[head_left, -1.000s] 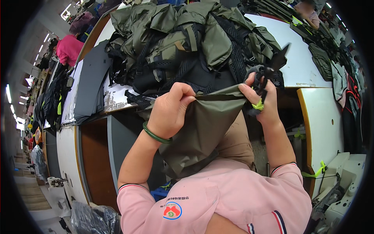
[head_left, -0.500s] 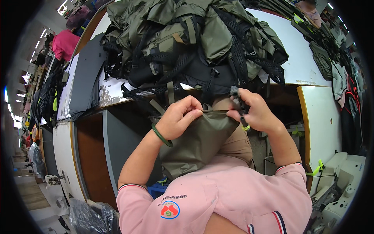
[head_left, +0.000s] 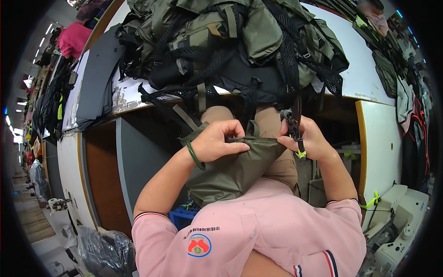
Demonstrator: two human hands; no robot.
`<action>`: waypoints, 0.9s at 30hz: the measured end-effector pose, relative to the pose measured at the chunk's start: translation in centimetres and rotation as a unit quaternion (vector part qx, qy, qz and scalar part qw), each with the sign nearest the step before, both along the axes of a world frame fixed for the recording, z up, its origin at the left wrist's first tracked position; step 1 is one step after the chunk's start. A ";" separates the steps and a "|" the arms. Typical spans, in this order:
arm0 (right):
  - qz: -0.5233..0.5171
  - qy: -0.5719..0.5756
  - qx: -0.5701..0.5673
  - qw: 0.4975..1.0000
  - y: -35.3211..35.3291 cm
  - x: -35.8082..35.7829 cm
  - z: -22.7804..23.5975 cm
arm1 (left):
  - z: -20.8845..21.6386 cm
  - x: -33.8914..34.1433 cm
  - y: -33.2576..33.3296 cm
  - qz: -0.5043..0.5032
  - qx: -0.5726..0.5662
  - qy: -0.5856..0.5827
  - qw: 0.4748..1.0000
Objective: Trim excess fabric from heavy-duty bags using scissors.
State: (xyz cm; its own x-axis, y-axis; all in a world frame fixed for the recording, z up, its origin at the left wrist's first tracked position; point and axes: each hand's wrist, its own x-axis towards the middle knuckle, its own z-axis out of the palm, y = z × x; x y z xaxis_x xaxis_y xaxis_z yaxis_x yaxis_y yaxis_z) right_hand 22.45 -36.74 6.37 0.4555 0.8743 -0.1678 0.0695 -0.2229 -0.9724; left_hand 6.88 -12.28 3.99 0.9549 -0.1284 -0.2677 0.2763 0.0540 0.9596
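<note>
An olive-green fabric bag (head_left: 226,173) hangs over my lap, its top edge stretched between my two hands. My left hand (head_left: 220,141), with a green bangle on the wrist, pinches that edge between thumb and curled fingers. At the edge's right corner, my right hand (head_left: 311,141) grips the fabric with thumb and fingertips. The same hand keeps a slim dark tool (head_left: 290,122) with a grey rounded end and a yellow-green tie; its exact kind is unclear. A fabric loop stands up from the bag's edge between the hands.
Olive and black backpacks (head_left: 221,51) are heaped on the white table (head_left: 337,41) ahead, straps hanging over its edge. Dark grey sheets (head_left: 94,87) lie at its left. A sewing machine (head_left: 401,226) stands at lower right. Other people are farther back on both sides.
My left hand has shifted slightly along and down the bag's edge, its thumb now flatter. The dark tool in my right hand has tilted more upright. The view has moved a little.
</note>
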 end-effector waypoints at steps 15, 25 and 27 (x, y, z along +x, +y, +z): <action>0.167 -0.508 -0.167 0.828 -2.0 1.6 3.2 | -1.3 0.0 -1.1 -0.023 0.001 -0.019 1.000; 0.163 -0.501 -0.155 0.836 -2.1 1.1 2.0 | -1.5 -0.3 -1.5 -0.034 0.027 -0.037 0.998; 0.166 -0.508 -0.167 0.828 -2.1 1.1 1.8 | -1.5 -0.4 -1.5 -0.037 0.038 -0.039 0.998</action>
State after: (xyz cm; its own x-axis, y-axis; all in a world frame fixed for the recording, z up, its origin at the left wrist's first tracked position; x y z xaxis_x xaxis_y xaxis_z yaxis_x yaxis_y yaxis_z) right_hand 23.57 -38.83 8.17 0.2544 0.9616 -0.1031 0.9259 -0.2730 -0.2611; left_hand 6.52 -13.78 2.50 0.9621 -0.1810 -0.2039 0.2005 -0.0371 0.9790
